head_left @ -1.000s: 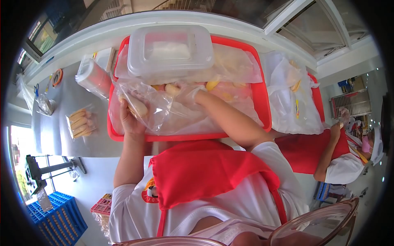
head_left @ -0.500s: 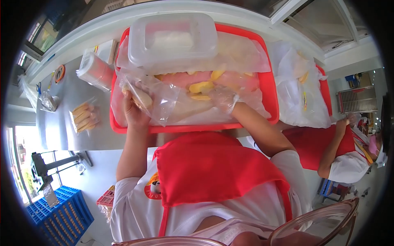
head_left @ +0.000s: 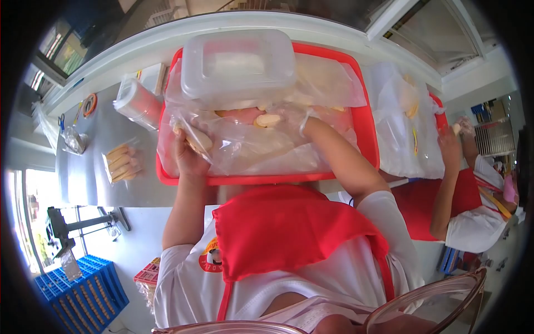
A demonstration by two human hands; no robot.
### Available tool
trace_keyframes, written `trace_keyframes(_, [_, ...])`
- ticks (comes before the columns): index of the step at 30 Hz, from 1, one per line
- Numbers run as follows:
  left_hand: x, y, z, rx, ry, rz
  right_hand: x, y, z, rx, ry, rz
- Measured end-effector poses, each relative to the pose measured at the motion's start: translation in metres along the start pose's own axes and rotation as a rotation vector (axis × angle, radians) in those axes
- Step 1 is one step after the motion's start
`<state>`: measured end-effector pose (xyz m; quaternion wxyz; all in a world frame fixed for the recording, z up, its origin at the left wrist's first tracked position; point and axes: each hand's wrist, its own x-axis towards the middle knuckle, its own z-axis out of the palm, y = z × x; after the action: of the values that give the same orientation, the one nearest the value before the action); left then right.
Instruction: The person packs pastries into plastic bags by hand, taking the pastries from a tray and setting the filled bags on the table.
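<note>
My left hand (head_left: 190,156) is closed around a clear plastic bag (head_left: 222,153) with pale oblong bread slices (head_left: 197,139) inside. The bag lies tilted over the left part of a red tray (head_left: 370,139) lined with translucent plastic. My right hand (head_left: 290,121), in a clear plastic glove, is in the middle of the tray. At its fingertips is a pale oval bread slice (head_left: 268,120); the hand appears closed on it, though glare on the glove blurs the fingers. Plastic sheeting partly hides the other slices in the tray.
A translucent plastic tub (head_left: 239,64) sits across the tray's back. To the left are a stack of plastic bags (head_left: 139,103), a filled packet (head_left: 121,162), scissors (head_left: 62,121) and tape (head_left: 89,104). A plastic-covered tray (head_left: 406,128) and a co-worker (head_left: 461,195) are at the right.
My right hand has shifted up and slightly left in the tray, and the yellow slices beside it are less visible. My left hand still holds the bag. The whole view has shifted slightly.
</note>
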<state>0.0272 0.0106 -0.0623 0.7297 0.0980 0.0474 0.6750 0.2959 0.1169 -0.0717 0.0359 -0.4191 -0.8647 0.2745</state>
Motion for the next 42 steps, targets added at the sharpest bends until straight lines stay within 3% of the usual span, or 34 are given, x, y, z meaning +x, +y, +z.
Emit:
trace_keyframes(3, [0.002,0.004,-0.010,0.012,0.065,0.035,-0.004,-0.023,-0.008,-0.323,-0.082,0.062])
trace_keyframes(6, [0.005,0.000,-0.009,0.001,0.157,0.081,-0.007,-0.017,0.001,-0.185,-0.028,0.039])
trace_keyframes(9, [0.006,0.002,-0.012,-0.026,0.143,0.091,0.002,-0.004,0.024,-0.342,0.058,-0.033])
trace_keyframes(12, [0.006,0.000,-0.005,-0.025,0.238,0.144,0.002,-0.010,0.015,-0.336,-0.053,-0.034])
trace_keyframes(15, [0.008,0.000,-0.005,-0.016,0.211,0.197,-0.020,-0.049,-0.017,0.086,0.026,0.109])
trace_keyframes(18, [0.006,-0.002,-0.001,0.003,0.175,0.235,-0.046,-0.045,-0.017,0.492,0.267,0.106])
trace_keyframes(21, [0.009,-0.014,0.015,0.015,0.137,0.210,-0.073,-0.079,-0.019,1.101,0.264,-0.006])
trace_keyframes(24, [0.012,-0.035,0.032,0.126,0.056,0.236,-0.082,-0.117,-0.014,1.183,0.405,-0.007])
trace_keyframes(30, [0.014,-0.042,0.045,0.304,0.075,0.272,-0.090,-0.125,-0.010,1.312,0.242,-0.002])
trace_keyframes(33, [0.011,-0.044,0.046,0.321,0.109,0.227,-0.088,-0.127,-0.002,0.971,0.583,-0.311])
trace_keyframes(36, [0.009,-0.048,0.052,0.276,0.077,0.128,-0.088,-0.122,-0.017,0.039,0.762,-0.466])
trace_keyframes(39, [0.011,-0.050,0.050,0.327,-0.010,0.129,-0.092,-0.120,-0.006,0.795,0.556,-0.176])
trace_keyframes(42, [0.010,-0.054,0.057,0.446,-0.066,0.226,-0.084,-0.111,0.004,1.182,0.524,-0.244])
